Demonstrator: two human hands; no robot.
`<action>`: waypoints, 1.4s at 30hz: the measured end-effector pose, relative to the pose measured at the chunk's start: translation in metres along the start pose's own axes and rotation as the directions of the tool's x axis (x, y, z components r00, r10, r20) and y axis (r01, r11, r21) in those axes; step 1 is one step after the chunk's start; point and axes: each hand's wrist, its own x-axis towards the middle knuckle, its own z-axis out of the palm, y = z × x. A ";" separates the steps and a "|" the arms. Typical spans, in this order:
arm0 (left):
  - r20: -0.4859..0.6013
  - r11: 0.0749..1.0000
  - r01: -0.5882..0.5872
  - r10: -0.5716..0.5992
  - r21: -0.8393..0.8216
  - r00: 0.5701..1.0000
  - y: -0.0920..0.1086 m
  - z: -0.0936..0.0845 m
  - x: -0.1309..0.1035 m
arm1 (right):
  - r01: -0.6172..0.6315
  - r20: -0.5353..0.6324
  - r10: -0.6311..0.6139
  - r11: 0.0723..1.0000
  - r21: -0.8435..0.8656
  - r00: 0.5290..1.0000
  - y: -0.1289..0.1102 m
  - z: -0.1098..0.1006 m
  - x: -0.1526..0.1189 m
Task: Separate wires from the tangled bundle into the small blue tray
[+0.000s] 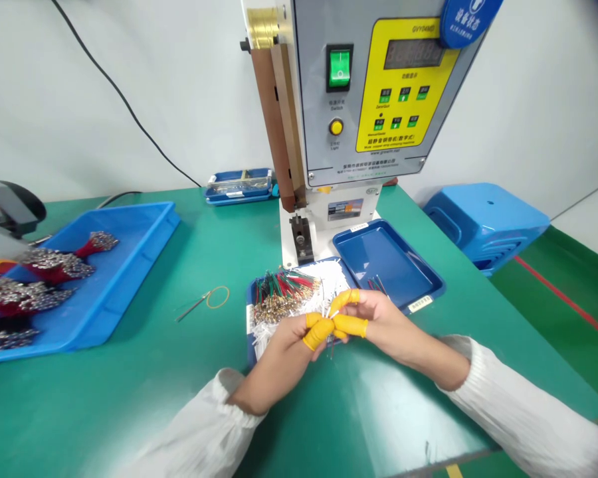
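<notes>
My left hand [303, 335] and my right hand [361, 315] meet over the front of a dark blue tray [250, 325]. Yellow finger covers wrap several fingertips on both. Between the pinched fingers show thin white tubes [333, 313], held by both hands; thin wire ends hang just below. In the tray under my hands lie many short white tubes [329, 271] and a heap of green, red and black wires with brass-coloured ends [286, 295]. How the fingertips meet is partly hidden.
A crimping machine [323, 159] stands behind the tray. Right of it lies a second blue tray [389, 255] with a few wires. At left a large blue bin [124, 285] holds wire bundles. A yellow loop [218, 297] lies on the green table. A blue stool [493, 212] stands at right.
</notes>
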 end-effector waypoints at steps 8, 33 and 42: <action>0.027 0.998 0.028 -0.027 -0.051 0.999 0.002 0.002 -0.001 | 0.059 -0.011 -0.059 0.998 -0.015 0.998 -0.007 0.002 -0.004; -0.041 0.986 -0.024 0.017 -0.167 0.999 0.012 0.002 0.000 | 0.138 0.031 -0.137 0.990 -0.019 0.990 -0.011 0.001 -0.005; -0.014 0.990 0.027 -0.030 -0.135 0.999 0.020 -0.001 0.000 | 0.115 0.023 -0.115 0.992 -0.044 0.993 -0.003 0.000 -0.003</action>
